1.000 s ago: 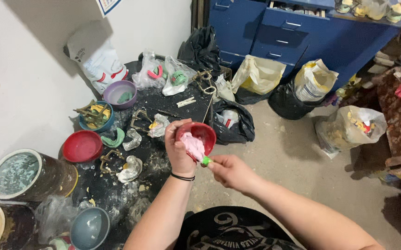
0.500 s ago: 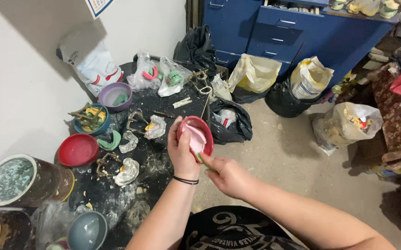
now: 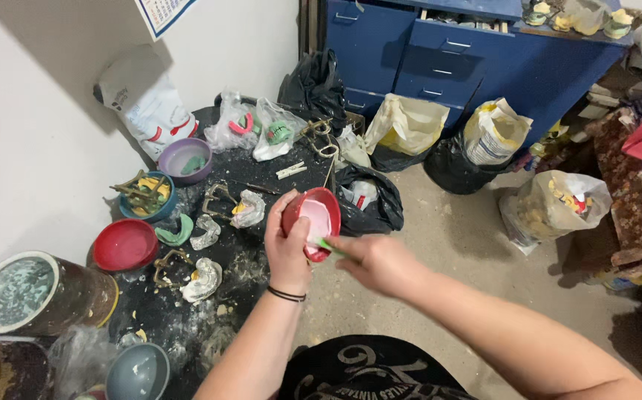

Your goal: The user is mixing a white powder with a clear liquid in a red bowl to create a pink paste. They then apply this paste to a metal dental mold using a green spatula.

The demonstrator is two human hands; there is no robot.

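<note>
My left hand point(image 3: 287, 248) grips a small red rubber mixing bowl point(image 3: 315, 221), tilted on its side so its pale pink, paste-coated inside faces right. My right hand point(image 3: 380, 263) holds a green-handled spatula point(image 3: 328, 247) whose tip reaches into the bowl; the hand is motion-blurred. A black band circles my left wrist. Both hands hover over the right edge of a black, plaster-spattered table point(image 3: 261, 174).
On the table lie a red bowl point(image 3: 124, 244), a purple bowl point(image 3: 185, 159), a blue bowl of metal parts point(image 3: 145, 196), dental casts point(image 3: 201, 278) and clear bags. Two large tins point(image 3: 35, 292) stand at left. Black and yellow bags point(image 3: 495, 133) sit before a blue drawer cabinet point(image 3: 447, 44).
The bowl has tilted further onto its side and shifted slightly right. My right hand with the spatula keeps moving against the bowl's inside; the paste lump seen a second ago is now spread.
</note>
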